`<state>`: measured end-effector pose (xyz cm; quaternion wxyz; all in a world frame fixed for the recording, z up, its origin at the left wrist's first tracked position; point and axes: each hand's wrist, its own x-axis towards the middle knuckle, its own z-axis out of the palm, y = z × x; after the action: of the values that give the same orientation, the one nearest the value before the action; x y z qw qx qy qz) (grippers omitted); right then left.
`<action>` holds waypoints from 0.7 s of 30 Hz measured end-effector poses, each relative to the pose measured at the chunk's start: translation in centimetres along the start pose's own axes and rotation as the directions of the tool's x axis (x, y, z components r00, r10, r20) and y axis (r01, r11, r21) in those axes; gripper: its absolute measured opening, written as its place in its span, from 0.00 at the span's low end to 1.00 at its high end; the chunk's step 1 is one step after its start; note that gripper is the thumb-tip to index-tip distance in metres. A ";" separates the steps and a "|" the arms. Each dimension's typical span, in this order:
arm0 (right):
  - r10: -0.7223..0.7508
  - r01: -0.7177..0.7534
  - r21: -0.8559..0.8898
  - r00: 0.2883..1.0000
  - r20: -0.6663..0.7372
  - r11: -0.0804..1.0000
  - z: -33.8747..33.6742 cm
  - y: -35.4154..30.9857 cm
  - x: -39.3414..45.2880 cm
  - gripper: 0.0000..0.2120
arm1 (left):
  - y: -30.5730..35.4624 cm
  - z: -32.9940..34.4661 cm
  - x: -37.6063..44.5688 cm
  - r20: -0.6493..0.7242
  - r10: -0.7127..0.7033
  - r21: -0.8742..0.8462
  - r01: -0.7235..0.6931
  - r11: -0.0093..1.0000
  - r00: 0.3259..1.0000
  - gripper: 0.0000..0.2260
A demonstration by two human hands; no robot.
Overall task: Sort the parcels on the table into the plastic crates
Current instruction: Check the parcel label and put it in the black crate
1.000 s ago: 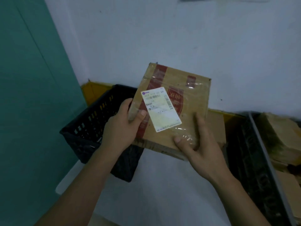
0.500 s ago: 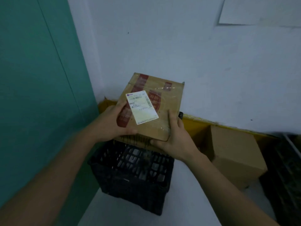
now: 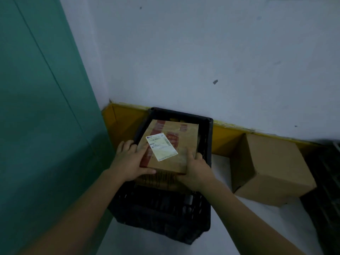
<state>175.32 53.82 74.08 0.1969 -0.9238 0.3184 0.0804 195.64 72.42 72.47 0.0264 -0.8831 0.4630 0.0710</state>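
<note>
At frame centre, a taped cardboard parcel [image 3: 171, 150] bearing a white shipping label [image 3: 161, 146] sits in the mouth of the black plastic crate [image 3: 208, 142], gripped at its near corners by the left hand [image 3: 129, 162] and the right hand [image 3: 196, 169], fingers curled round its edges. It appears not yet released, so this placement is judged nearly complete. A plain brown box [image 3: 272, 170] at right of frame seemingly awaits sorting; further parcels cannot be seen.
</note>
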 end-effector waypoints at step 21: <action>0.103 0.006 -0.461 0.972 0.211 0.887 7.1 0.3 6.8 0.48 | 3.0 5.7 4.8 0.110 -0.042 0.454 -0.013 0.891 0.993 0.47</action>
<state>180.30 52.82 65.69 0.0066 -0.9203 0.2884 0.2642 195.33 67.47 66.16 0.2593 -0.8503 0.4578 0.0125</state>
